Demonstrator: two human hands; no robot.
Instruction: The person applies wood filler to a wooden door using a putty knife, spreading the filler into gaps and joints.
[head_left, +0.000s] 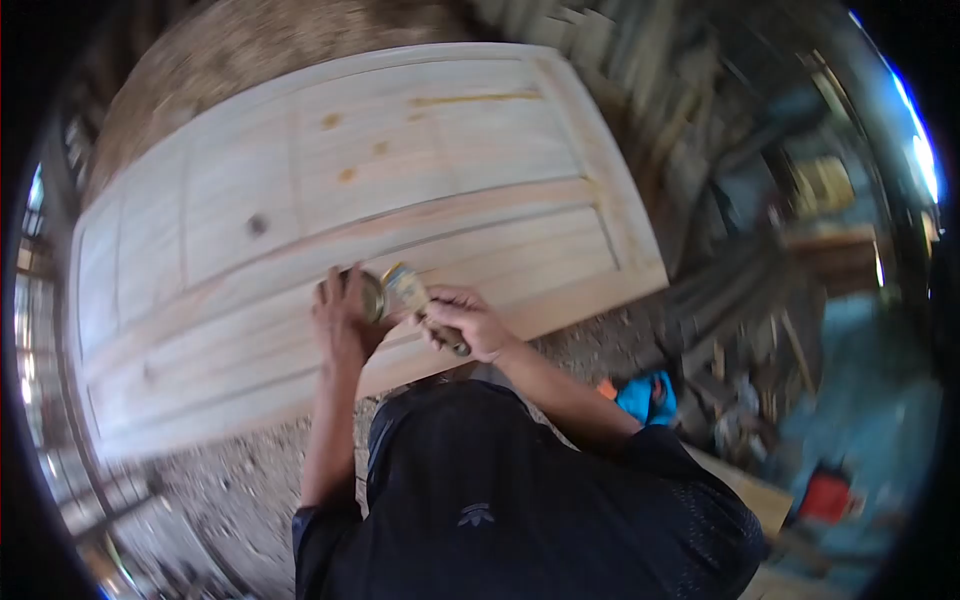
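Observation:
A pale panelled wooden door (470, 235) lies in front of me, with yellowish-brown smears and spots on its surface. Over its near half, my left hand (343, 312) is wrapped around a small round tin (372, 297), whose rim faces right. My right hand (468, 322) grips a paintbrush (408, 288) by its handle. The brush's yellowish-stained end points up and left, right by the tin's rim. The tin's contents are hidden.
Rough dirt ground (245, 500) surrounds the door. To the right lie a bright blue item (648, 398), a red object (826, 494) and blurred piles of wood scraps (720, 330). A light board (740, 490) lies beside my right elbow.

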